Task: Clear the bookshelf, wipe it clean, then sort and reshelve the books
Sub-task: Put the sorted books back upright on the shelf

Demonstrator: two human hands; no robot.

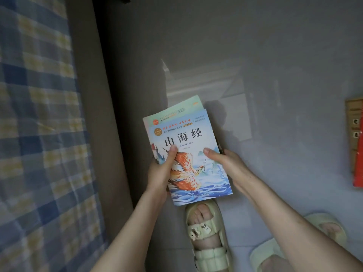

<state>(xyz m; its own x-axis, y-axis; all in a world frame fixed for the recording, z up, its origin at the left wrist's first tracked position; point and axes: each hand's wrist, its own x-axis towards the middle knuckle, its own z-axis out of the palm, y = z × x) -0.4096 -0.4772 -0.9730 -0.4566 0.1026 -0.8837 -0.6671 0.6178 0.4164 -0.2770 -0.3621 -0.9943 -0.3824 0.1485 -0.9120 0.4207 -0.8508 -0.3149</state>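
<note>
A glossy grey floor [284, 46] fills most of the view, seen from above in dim indoor light. A pale reflection [204, 83] made of straight, bright bands lies across its middle. At left, a blue, white and yellow checked bedsheet [35, 114] covers a bed, whose plain brown side panel [94, 91] meets the floor. A thin tile joint [241, 246] crosses the floor lower down.

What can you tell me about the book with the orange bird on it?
The book is a thin paperback with a glossy pale blue cover, big black Chinese letters, and an orange bird over blue waves. It lies face up on top of another book. The left hand and right hand grip its sides, thumbs pressing the cover, above the floor.
</note>
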